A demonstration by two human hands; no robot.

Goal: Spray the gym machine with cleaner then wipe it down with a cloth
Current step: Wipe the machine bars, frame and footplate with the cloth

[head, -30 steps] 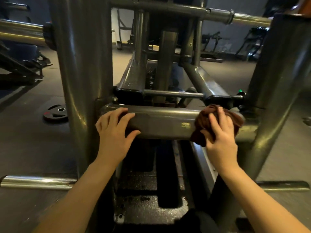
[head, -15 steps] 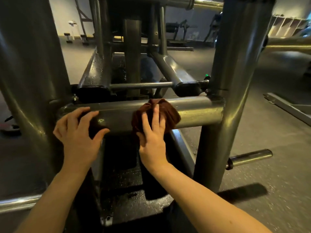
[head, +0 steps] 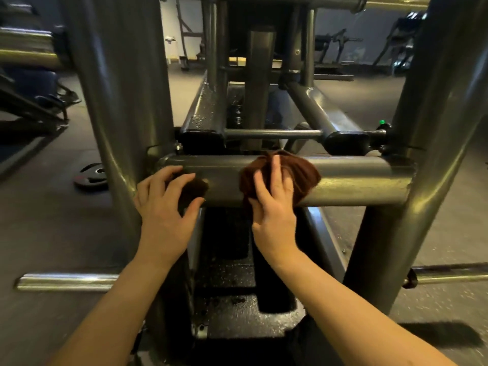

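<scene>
A grey steel gym machine fills the view, with a thick horizontal crossbar joining two slanted uprights. My right hand presses a bunched brown cloth against the middle of that crossbar, fingers spread over it. My left hand rests on the crossbar's left end near the left upright, fingers apart and curled over the tube, holding nothing. A small green cap shows behind the right upright; what it belongs to is hidden. No spray bottle is plainly visible.
A black weight plate lies on the floor at the left. Chrome pegs stick out low on the left and right. A black textured base plate sits under the crossbar. Other machines stand at the back.
My right hand has slid the cloth leftward along the crossbar, from its right end to its middle. My left hand has stayed on the left end. The head view has swung about.
</scene>
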